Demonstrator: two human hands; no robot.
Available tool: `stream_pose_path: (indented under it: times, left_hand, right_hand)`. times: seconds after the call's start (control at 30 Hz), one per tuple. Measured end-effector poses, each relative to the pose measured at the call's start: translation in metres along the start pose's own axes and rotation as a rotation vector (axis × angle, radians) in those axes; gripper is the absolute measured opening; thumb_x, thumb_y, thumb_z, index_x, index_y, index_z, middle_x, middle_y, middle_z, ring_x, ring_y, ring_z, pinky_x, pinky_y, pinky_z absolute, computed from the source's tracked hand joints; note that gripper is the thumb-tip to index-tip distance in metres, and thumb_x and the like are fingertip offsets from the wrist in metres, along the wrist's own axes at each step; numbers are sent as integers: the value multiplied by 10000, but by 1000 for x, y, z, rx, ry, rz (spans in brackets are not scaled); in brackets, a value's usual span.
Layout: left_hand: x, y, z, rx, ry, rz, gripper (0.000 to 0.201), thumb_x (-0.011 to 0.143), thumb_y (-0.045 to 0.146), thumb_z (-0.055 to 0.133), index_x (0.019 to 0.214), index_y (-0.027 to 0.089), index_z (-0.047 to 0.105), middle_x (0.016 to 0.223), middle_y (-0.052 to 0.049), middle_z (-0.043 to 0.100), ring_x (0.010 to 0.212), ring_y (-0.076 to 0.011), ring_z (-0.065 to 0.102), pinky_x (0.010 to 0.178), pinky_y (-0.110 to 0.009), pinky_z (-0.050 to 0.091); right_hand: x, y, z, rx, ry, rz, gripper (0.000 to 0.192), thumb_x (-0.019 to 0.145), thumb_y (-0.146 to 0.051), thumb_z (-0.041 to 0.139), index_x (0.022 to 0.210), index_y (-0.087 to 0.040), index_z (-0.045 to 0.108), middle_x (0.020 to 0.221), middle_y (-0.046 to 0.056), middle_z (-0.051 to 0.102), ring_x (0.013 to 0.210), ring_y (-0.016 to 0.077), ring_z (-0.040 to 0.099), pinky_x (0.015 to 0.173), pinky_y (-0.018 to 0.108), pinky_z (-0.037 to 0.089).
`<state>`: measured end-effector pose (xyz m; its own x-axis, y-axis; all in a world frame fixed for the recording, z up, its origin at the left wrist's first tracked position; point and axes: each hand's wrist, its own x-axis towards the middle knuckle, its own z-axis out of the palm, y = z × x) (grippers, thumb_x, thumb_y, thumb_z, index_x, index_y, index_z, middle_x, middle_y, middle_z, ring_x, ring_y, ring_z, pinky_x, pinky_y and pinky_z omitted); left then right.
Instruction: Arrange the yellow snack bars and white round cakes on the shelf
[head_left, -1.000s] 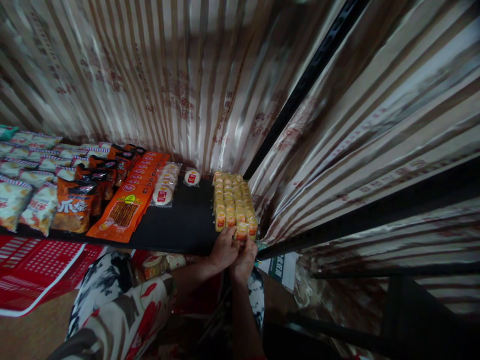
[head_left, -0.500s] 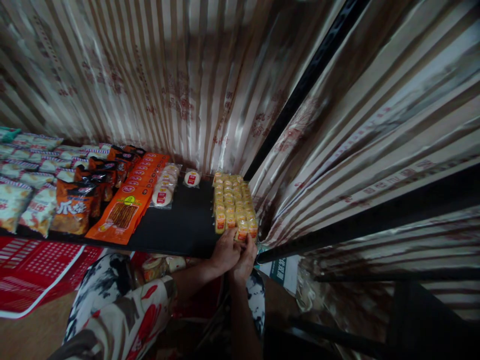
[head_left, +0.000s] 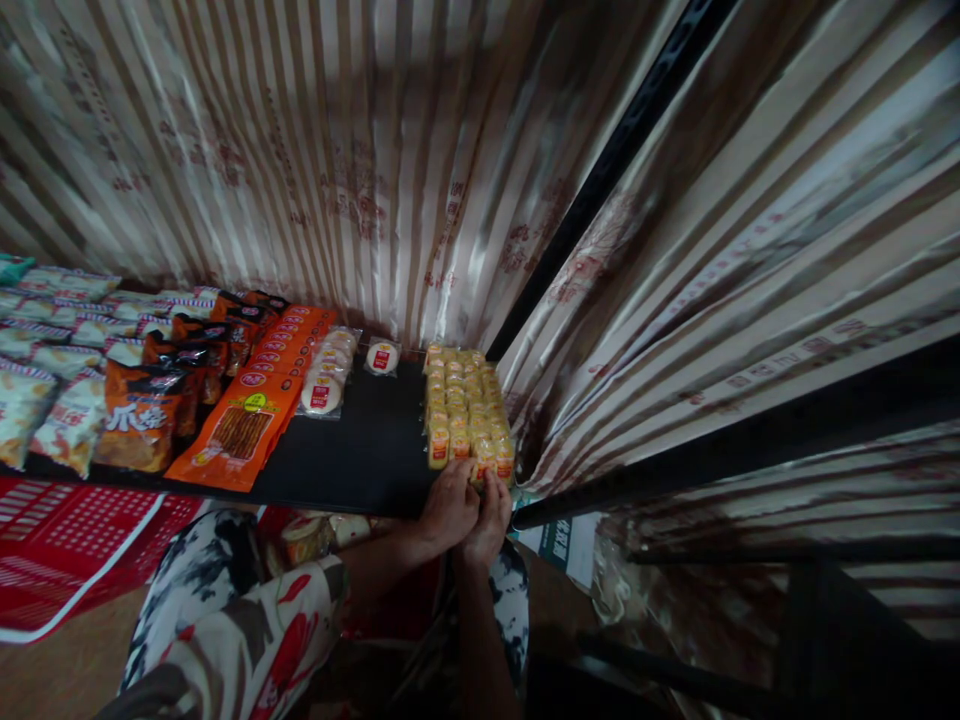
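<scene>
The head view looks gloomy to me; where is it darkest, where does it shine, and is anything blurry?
In the head view, the lower right corner sinks to near black; in the head view, the curtain shines in pale streaks along its folds; in the head view, the yellow packs look soft, their small print unreadable.

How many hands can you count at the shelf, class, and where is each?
2: the left hand and the right hand, side by side at the front of the yellow packets.
</scene>
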<state>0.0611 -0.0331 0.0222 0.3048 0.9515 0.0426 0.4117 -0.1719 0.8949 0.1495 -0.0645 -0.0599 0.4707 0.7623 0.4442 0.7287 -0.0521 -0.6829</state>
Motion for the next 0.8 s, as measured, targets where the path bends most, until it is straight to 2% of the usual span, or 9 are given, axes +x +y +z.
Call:
stream_pose_path:
  times: [0.13,0.27,0.4,0.57,0.67,0.8]
  left_hand:
    - [-1,-5,1,86,-39,47,429,755,101,396,1163,112,528,1147,-125,562,1112,-211,501,1033,-349,379]
    - [-4,-10,2,127,-69,86,512,777,106,370,1286,79,420,1277,-149,480,1208,-215,429,1074,-374,334]
    - [-4,-11,0,130,-110,125,532,788,104,345,1317,77,391,1251,-140,485,1192,-199,439,1067,-333,344]
    - [-4,-7,-2,149,-114,139,545,790,136,366,1335,126,373,1228,-117,488,1169,-207,442,1060,-345,348]
    - [-4,-3,-2,137,-130,129,545,795,144,355,1338,102,370,1199,-130,496,1134,-206,465,1044,-323,364]
    - [-6,-4,-1,143,-107,102,569,795,166,369,1360,103,351,1243,-138,477,1181,-224,433,1068,-340,338]
  right_hand:
    - [-5,6,4,-28,16,-15,499,858,-415,410,1290,-173,468,1222,154,460,1160,259,449,961,427,393]
    - [-7,9,4,-2,48,-47,518,866,-397,429,1330,-169,426,1213,159,447,1135,258,464,931,421,416]
    - [-7,9,3,-9,50,-60,512,864,-391,442,1322,-164,441,1180,156,453,1104,248,473,922,404,419]
    - [-8,17,6,-25,15,-24,526,868,-416,405,1334,-173,428,1149,143,470,1078,244,482,907,402,419]
    - [-7,23,9,-32,10,-49,521,869,-436,382,1305,-160,463,1112,139,480,1044,237,492,893,399,425]
    - [-7,22,8,-58,17,-115,513,883,-418,370,1322,-158,430,1131,147,472,1063,237,487,881,395,437]
